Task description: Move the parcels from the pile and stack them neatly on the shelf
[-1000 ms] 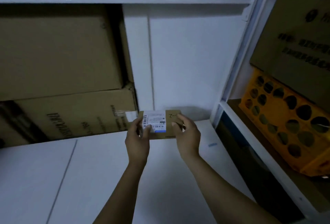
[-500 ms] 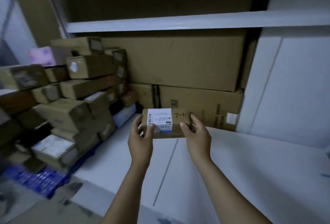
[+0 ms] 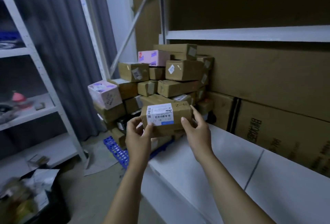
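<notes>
Since half a second ago the view has swung left, so the pile (image 3: 178,73) of parcels now fills the middle of the scene, and the held parcel (image 3: 166,118) sits in front of it instead of in front of the big cartons. The left hand (image 3: 138,138) grips the parcel's left end, thumb pressed on the white label, and the right hand (image 3: 198,132) grips the right end, thumb on the front and fingers curled behind. The parcel is in the air, just past the left end of the white shelf (image 3: 232,161).

Its label carries a barcode, rows of print too small to read and a blue strip along the bottom. Beside the label is a hand-written mark, roughly "4-2", seemingly upside down.

Two pink boxes (image 3: 153,57) lie among the brown ones, most of which bear labels. The stack stands on a blue perforated base (image 3: 116,149). On the shelf, a large carton (image 3: 285,134) shows dark, blurred vertical print.
</notes>
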